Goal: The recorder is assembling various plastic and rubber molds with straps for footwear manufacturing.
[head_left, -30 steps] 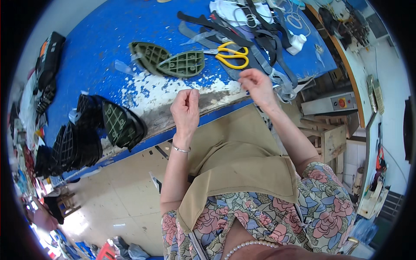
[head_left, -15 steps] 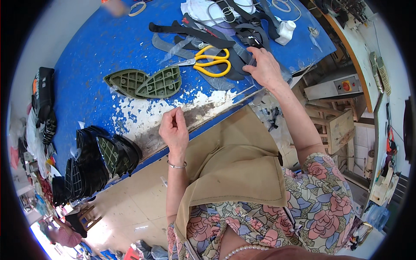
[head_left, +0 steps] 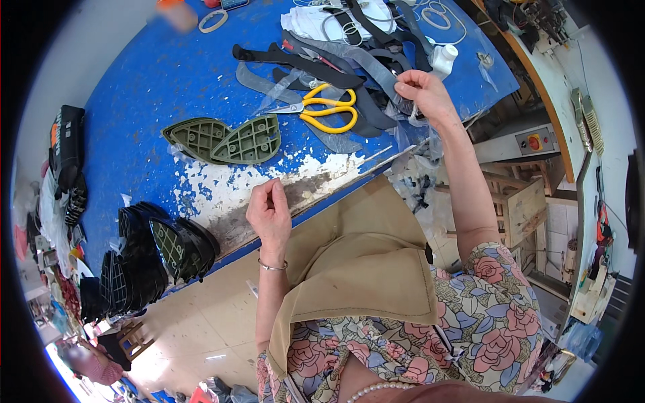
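Note:
At the table edge, my left hand (head_left: 269, 216) is closed, fingers curled; anything inside it is hidden. My right hand (head_left: 428, 99) pinches the end of a dark grey strip (head_left: 376, 69) at the right of a tangled heap of black strips (head_left: 306, 65). Crumpled clear plastic hangs just below those fingers. Scissors with yellow handles (head_left: 330, 103) lie left of my right hand, blades pointing left. Two olive-green, leaf-shaped ribbed plastic parts (head_left: 248, 141) rest side by side farther left, ribbed faces up.
Stacks of black and green ribbed parts (head_left: 144, 248) stand at the blue table's (head_left: 141, 87) near left edge. A white bottle (head_left: 443, 59) is beyond my right hand. A tape ring (head_left: 213, 21) lies far back. A wooden stool (head_left: 521, 211) stands right, below table height.
My right hand has risen slightly and moved right, its fingers now pinched together, with the grey strip drawn up toward it. The scissors have shifted slightly. My left hand stays closed in place.

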A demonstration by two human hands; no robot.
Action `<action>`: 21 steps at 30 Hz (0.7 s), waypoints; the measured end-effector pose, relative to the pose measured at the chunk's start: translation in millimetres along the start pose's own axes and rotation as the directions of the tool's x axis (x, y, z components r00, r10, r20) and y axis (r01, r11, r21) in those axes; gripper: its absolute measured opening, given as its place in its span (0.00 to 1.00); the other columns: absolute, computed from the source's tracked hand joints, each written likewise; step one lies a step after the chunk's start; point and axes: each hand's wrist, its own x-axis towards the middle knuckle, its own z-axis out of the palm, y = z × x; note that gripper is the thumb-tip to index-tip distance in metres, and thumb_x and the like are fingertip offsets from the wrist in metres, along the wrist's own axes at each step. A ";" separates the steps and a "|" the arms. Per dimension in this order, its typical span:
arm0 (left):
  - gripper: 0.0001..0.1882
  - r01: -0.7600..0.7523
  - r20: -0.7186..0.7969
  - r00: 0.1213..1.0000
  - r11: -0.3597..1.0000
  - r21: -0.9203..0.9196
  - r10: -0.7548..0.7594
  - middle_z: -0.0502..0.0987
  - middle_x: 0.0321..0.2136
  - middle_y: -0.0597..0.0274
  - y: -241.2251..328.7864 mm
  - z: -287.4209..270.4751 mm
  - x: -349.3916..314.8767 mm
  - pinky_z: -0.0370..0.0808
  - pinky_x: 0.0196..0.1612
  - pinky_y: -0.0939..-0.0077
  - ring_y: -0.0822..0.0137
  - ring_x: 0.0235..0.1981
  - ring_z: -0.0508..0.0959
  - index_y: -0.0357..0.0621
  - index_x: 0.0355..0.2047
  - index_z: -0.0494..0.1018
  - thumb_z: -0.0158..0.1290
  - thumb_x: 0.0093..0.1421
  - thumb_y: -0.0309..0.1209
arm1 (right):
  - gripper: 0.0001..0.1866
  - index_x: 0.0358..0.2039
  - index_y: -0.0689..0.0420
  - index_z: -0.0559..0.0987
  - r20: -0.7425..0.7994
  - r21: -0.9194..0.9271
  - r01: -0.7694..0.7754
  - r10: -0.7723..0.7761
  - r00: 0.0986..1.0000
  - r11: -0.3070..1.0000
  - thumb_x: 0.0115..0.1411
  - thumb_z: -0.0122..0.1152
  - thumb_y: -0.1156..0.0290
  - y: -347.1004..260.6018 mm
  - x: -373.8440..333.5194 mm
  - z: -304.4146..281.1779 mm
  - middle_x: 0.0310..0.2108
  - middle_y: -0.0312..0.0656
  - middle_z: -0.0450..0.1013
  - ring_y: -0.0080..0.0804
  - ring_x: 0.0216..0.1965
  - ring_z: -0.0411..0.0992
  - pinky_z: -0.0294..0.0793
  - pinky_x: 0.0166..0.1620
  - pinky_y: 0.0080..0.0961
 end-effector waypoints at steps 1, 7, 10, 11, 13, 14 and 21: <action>0.07 -0.001 -0.006 1.000 1.000 -0.003 0.001 0.76 0.23 0.66 -0.2 0.6 -0.1 0.66 0.24 0.87 0.82 0.20 0.68 0.37 0.32 0.74 0.51 0.61 0.28 | 0.05 0.30 0.61 0.77 -0.009 0.059 -0.007 0.008 1.000 0.998 0.53 0.60 0.73 -1.1 0.2 -1.1 0.24 0.31 0.72 0.18 0.27 0.67 0.65 0.33 0.17; 0.06 0.008 0.001 1.000 0.999 -0.052 -0.008 0.76 0.23 0.66 0.2 0.8 -1.0 0.67 0.26 0.87 0.81 0.22 0.69 0.36 0.32 0.73 0.51 0.60 0.28 | 0.06 0.33 0.61 0.76 -0.023 0.150 -0.015 0.018 1.000 0.989 0.56 0.57 0.73 3.1 -0.2 -4.7 0.26 0.32 0.71 0.18 0.28 0.66 0.65 0.34 0.18; 0.06 0.009 0.004 1.000 0.999 -0.053 -0.009 0.76 0.23 0.66 -1.4 1.5 -0.9 0.67 0.26 0.87 0.81 0.22 0.69 0.36 0.32 0.74 0.51 0.60 0.28 | 0.07 0.33 0.60 0.74 -0.050 -0.080 0.041 -0.045 0.998 0.996 0.58 0.54 0.71 -4.9 -4.8 0.2 0.26 0.33 0.71 0.19 0.29 0.65 0.65 0.33 0.20; 0.05 -0.006 -0.019 1.000 0.998 -0.068 0.004 0.74 0.22 0.65 -2.7 2.4 -0.9 0.66 0.24 0.85 0.79 0.20 0.68 0.38 0.32 0.74 0.52 0.59 0.27 | 0.07 0.33 0.60 0.74 -0.024 -0.176 0.050 -0.055 0.998 0.983 0.59 0.53 0.70 -10.5 -6.8 3.5 0.26 0.33 0.70 0.20 0.29 0.65 0.65 0.33 0.20; 0.04 -0.021 -0.041 0.999 0.996 -0.082 0.018 0.72 0.20 0.65 -3.3 3.4 -0.2 0.65 0.22 0.83 0.77 0.18 0.66 0.39 0.31 0.74 0.53 0.58 0.27 | 0.09 0.34 0.60 0.73 0.010 -0.301 0.064 -0.064 0.998 0.952 0.58 0.55 0.68 -8.6 -5.7 4.5 0.26 0.35 0.70 0.23 0.28 0.64 0.64 0.32 0.21; 0.04 -0.022 -0.043 0.999 0.996 -0.084 0.019 0.72 0.20 0.65 -3.6 3.7 -0.1 0.65 0.22 0.83 0.77 0.18 0.66 0.39 0.31 0.74 0.53 0.58 0.27 | 0.09 0.34 0.60 0.73 0.010 -0.300 0.063 -0.063 0.998 0.952 0.58 0.55 0.68 -9.5 -6.6 5.2 0.26 0.35 0.70 0.23 0.28 0.64 0.64 0.32 0.21; 0.04 -0.004 -0.024 1.000 0.997 -0.079 0.002 0.72 0.20 0.64 -3.8 2.5 -0.2 0.66 0.23 0.83 0.77 0.18 0.66 0.40 0.31 0.73 0.53 0.59 0.28 | 0.23 0.43 0.65 0.72 0.120 -0.297 0.008 0.029 0.992 0.955 0.50 0.64 0.65 -12.7 -14.9 28.7 0.33 0.42 0.74 0.25 0.34 0.71 0.70 0.38 0.23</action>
